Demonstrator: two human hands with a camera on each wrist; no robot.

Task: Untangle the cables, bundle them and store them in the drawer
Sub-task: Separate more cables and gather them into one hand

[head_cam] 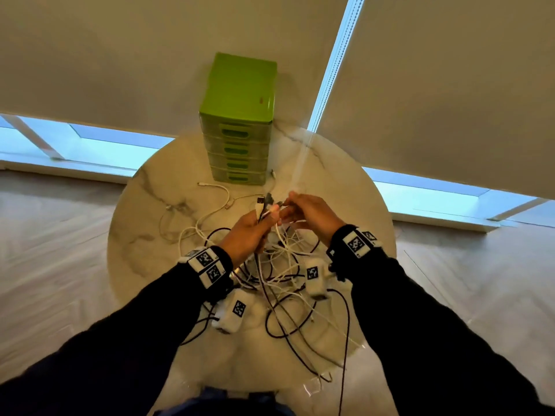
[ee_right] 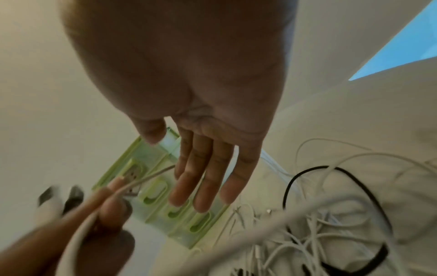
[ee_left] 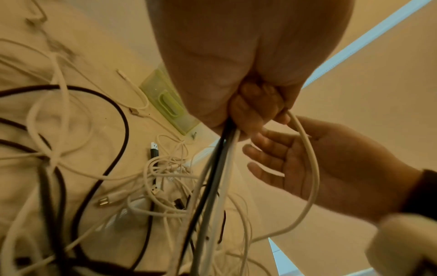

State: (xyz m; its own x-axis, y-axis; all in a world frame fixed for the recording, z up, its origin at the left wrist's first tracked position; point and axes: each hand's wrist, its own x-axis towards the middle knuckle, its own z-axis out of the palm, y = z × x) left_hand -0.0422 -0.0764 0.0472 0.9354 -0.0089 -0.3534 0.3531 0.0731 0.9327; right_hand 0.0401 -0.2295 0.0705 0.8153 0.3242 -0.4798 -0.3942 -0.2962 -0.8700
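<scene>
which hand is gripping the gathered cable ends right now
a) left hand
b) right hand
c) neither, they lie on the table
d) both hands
a) The left hand has its fingers curled round the bunch of black and white cables, while the right hand is flat with straight fingers, gripping nothing.

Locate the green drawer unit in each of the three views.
Head: green drawer unit, top centre, at the table's far edge.
Left wrist: left of centre, partly behind the left hand.
Right wrist: lower centre-left, behind the right hand's fingers.
Shared landmark: the cable tangle.
</scene>
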